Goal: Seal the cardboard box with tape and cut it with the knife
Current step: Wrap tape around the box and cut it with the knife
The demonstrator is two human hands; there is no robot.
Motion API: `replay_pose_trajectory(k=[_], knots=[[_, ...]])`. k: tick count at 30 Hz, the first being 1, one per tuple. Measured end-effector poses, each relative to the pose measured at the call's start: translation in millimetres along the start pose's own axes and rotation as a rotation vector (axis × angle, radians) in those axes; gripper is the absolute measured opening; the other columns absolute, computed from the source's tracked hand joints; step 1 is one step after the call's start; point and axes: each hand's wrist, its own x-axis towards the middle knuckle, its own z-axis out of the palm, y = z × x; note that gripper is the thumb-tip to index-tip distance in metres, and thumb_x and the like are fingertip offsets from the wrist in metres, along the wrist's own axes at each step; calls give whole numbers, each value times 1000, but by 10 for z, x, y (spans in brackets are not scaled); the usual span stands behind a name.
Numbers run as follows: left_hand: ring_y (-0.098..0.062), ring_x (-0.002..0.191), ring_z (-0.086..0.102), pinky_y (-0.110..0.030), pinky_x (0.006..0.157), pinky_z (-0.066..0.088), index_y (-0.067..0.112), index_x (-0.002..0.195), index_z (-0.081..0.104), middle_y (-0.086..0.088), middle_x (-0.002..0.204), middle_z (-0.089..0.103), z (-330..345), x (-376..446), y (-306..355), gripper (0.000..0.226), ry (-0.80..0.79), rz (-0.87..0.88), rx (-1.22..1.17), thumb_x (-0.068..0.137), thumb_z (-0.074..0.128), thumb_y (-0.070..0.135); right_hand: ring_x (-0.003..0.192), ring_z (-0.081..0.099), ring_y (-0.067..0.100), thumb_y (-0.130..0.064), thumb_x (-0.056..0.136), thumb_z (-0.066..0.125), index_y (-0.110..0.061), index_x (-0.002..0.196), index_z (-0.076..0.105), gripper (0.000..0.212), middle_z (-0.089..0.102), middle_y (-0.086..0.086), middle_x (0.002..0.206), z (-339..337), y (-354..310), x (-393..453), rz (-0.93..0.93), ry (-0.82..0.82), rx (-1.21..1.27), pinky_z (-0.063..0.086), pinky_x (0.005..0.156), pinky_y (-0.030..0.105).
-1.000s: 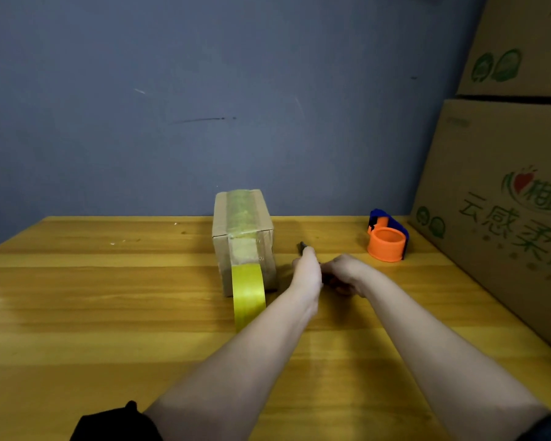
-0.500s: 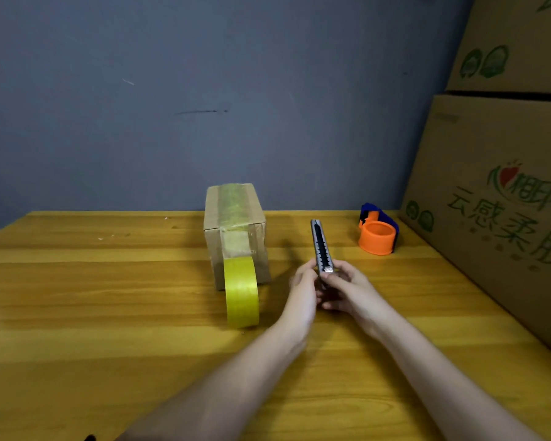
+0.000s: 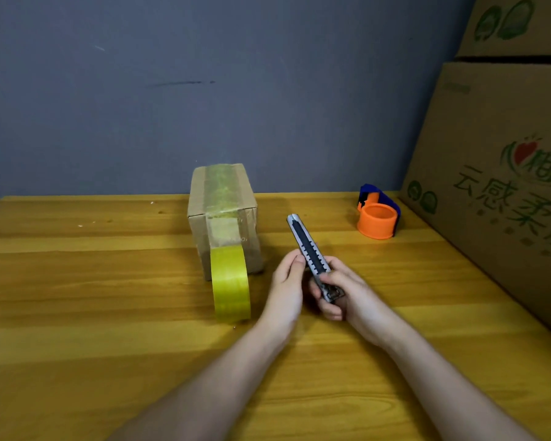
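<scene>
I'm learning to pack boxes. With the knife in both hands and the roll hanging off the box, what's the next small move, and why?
Probably slide the blade out. The knife is held in the right hand, steadied by the left hand, and no blade shows past its tip. The tape runs unbroken from the box down to the roll, so it needs cutting.
</scene>
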Motion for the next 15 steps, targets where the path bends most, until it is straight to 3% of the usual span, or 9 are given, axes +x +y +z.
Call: replay_pose_trajectory(k=[1,4,5,7,9,12,15], knots=[[-22,88,61,-33,84,47,21,99,64,-10,103,69,-5,-2,11,27,-8,-7,-18,100,38,14,36,35,10,-15,82,47,-14,108,50,26,52,7,67,-9,3,-3,17,-30,-2,27,37,17],[-20,73,63,-28,57,51,20,102,62,-10,105,69,-22,-27,47,26,-51,-54,-100,100,36,16,47,52,13,-14,92,51,-12,111,53,19,64,3,75,-26,-1,-18,35,-82,-101,42,46,21],[-24,75,63,-32,57,51,19,104,62,-10,105,69,-29,-24,51,26,-60,-62,-128,100,37,17,49,54,14,-14,93,49,-12,109,54,17,65,2,76,-31,-4,-19,34,-87,-132,44,49,21],[-29,89,62,-41,73,52,20,107,63,-12,105,70,-35,-14,55,26,-60,-57,-141,100,38,17,48,51,12,-18,95,46,-11,105,55,14,62,1,72,-42,-5,-20,5,-79,-183,42,49,20],[-25,98,64,-40,88,50,20,106,64,-14,104,70,-43,-8,62,26,-61,-71,-166,99,39,15,43,43,9,-21,95,44,-8,107,53,20,55,0,64,-27,-12,-27,-33,-41,-257,37,46,18],[-19,95,64,-28,81,53,17,106,64,-13,101,69,-51,-3,46,25,-95,-75,-172,98,41,12,38,35,6,-17,100,38,0,105,51,22,45,-6,53,2,-23,-31,-68,55,-349,30,40,16],[-17,87,60,-24,77,54,15,101,64,-13,102,66,-49,-2,14,20,-106,-68,-161,96,45,11,33,29,5,-18,99,40,-3,90,55,24,39,-7,43,23,-45,-31,-83,165,-371,24,34,14]])
